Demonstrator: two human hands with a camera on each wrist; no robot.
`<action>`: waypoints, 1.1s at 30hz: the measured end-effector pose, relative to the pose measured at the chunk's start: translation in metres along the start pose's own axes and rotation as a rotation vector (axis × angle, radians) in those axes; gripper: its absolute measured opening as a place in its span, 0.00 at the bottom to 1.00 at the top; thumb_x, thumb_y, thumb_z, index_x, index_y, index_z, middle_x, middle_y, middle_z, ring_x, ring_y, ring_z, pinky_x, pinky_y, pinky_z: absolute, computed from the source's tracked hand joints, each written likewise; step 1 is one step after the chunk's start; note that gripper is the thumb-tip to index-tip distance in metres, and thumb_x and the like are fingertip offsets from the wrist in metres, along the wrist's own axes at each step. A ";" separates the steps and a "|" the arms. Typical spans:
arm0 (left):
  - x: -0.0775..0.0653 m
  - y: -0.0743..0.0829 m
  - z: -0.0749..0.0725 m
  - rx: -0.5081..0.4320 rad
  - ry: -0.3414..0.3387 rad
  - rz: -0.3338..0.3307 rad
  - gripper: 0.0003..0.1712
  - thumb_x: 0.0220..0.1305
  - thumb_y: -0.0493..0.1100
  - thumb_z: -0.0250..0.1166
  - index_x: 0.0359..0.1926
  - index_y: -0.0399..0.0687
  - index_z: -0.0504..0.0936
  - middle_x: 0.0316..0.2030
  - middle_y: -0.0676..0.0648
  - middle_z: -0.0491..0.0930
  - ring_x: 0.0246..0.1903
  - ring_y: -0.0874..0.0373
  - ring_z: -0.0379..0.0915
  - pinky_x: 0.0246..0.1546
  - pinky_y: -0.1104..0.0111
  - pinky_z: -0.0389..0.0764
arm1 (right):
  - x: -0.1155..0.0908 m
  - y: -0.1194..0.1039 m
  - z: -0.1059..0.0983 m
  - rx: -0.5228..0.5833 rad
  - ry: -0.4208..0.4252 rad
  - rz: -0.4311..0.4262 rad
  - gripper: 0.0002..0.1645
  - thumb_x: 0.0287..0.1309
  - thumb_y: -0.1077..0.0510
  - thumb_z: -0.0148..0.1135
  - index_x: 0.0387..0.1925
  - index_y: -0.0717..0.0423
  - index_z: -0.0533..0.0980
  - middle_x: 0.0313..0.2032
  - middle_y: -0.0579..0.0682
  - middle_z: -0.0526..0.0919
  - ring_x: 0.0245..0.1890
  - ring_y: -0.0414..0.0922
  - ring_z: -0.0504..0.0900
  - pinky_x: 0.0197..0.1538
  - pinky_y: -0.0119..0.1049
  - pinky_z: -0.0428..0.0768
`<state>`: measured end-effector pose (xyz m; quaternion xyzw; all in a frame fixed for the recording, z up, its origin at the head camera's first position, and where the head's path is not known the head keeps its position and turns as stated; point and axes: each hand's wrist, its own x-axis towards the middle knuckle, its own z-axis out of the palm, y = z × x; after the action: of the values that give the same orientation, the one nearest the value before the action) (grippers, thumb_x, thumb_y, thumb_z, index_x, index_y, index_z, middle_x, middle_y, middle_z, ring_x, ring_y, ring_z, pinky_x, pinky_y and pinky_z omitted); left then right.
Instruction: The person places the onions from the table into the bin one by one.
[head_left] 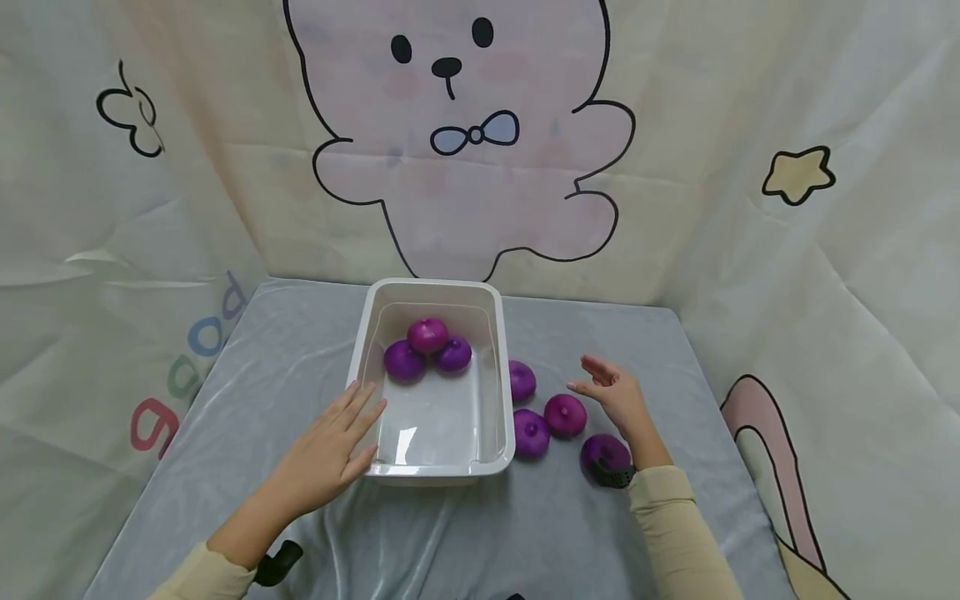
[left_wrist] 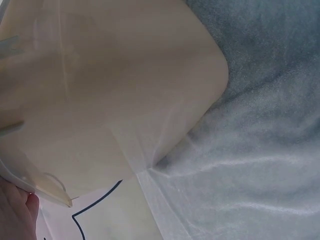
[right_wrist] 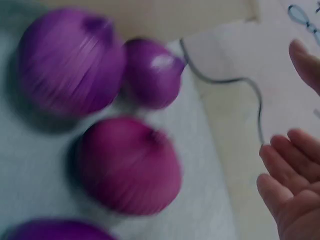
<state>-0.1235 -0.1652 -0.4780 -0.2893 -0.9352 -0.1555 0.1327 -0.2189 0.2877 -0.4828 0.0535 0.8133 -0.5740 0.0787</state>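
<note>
A white plastic tub [head_left: 497, 400] stands on the grey cloth, with three purple onions [head_left: 404, 362] grouped toward its far end. My left hand [head_left: 324, 460] lies with straight fingers at the tub's left rim; in the left wrist view, part of that hand [left_wrist: 16, 212] shows beside the tub's pale wall [left_wrist: 125, 75]. To the right of the tub my right hand [head_left: 617, 400] is raised, fingers loosely extended and holding nothing. A magenta-purple onion [head_left: 565, 416] lies nearest it, also visible as an onion [right_wrist: 131, 166] in the right wrist view, where the right hand [right_wrist: 295, 185] appears at the edge.
More purple onions lie right of the tub: one onion [head_left: 531, 434] by its wall, another [head_left: 522, 381] farther back, and one [head_left: 604, 458] beside the right wrist, partly covered by a black wrist device [head_left: 617, 477]. Printed fabric [head_left: 675, 208] hangs around the table.
</note>
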 end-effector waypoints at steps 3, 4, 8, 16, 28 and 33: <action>-0.001 0.000 -0.001 0.003 0.010 0.001 0.31 0.72 0.52 0.56 0.69 0.41 0.70 0.72 0.35 0.64 0.72 0.35 0.56 0.75 0.79 0.25 | 0.003 0.011 -0.004 -0.056 -0.054 0.008 0.49 0.55 0.50 0.74 0.73 0.58 0.62 0.73 0.59 0.65 0.76 0.54 0.59 0.77 0.49 0.59; -0.001 0.000 -0.001 0.003 0.011 -0.001 0.31 0.72 0.52 0.56 0.69 0.41 0.70 0.72 0.36 0.63 0.72 0.35 0.56 0.75 0.78 0.26 | 0.005 0.014 -0.006 -0.075 -0.074 0.002 0.49 0.55 0.51 0.73 0.73 0.59 0.62 0.73 0.61 0.64 0.76 0.55 0.59 0.77 0.50 0.59; -0.002 -0.001 -0.003 0.005 0.023 -0.010 0.31 0.70 0.50 0.58 0.69 0.41 0.70 0.73 0.36 0.63 0.72 0.36 0.56 0.75 0.79 0.26 | 0.012 0.025 -0.008 -0.142 -0.154 -0.023 0.47 0.55 0.55 0.73 0.72 0.63 0.62 0.72 0.65 0.64 0.75 0.59 0.61 0.76 0.53 0.59; -0.004 -0.002 -0.004 0.006 0.012 -0.026 0.32 0.69 0.49 0.60 0.69 0.41 0.70 0.73 0.36 0.63 0.72 0.36 0.56 0.74 0.79 0.25 | 0.023 0.043 -0.003 -0.222 -0.288 -0.023 0.50 0.53 0.55 0.75 0.72 0.64 0.61 0.72 0.65 0.64 0.74 0.62 0.60 0.75 0.55 0.60; -0.003 -0.001 -0.002 0.018 0.001 -0.024 0.33 0.68 0.50 0.60 0.70 0.43 0.70 0.73 0.38 0.63 0.72 0.37 0.57 0.74 0.79 0.24 | 0.022 0.065 0.000 -0.309 -0.298 -0.003 0.50 0.50 0.54 0.77 0.71 0.63 0.64 0.70 0.64 0.68 0.69 0.64 0.68 0.68 0.54 0.71; -0.003 0.000 -0.003 0.018 0.002 -0.021 0.32 0.69 0.51 0.59 0.70 0.43 0.70 0.73 0.38 0.63 0.72 0.37 0.57 0.73 0.79 0.24 | 0.022 0.068 0.000 -0.319 -0.264 0.032 0.49 0.48 0.53 0.78 0.70 0.59 0.66 0.68 0.65 0.71 0.70 0.63 0.66 0.70 0.56 0.68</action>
<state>-0.1212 -0.1680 -0.4763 -0.2779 -0.9394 -0.1488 0.1344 -0.2288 0.3104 -0.5498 -0.0225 0.8756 -0.4385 0.2013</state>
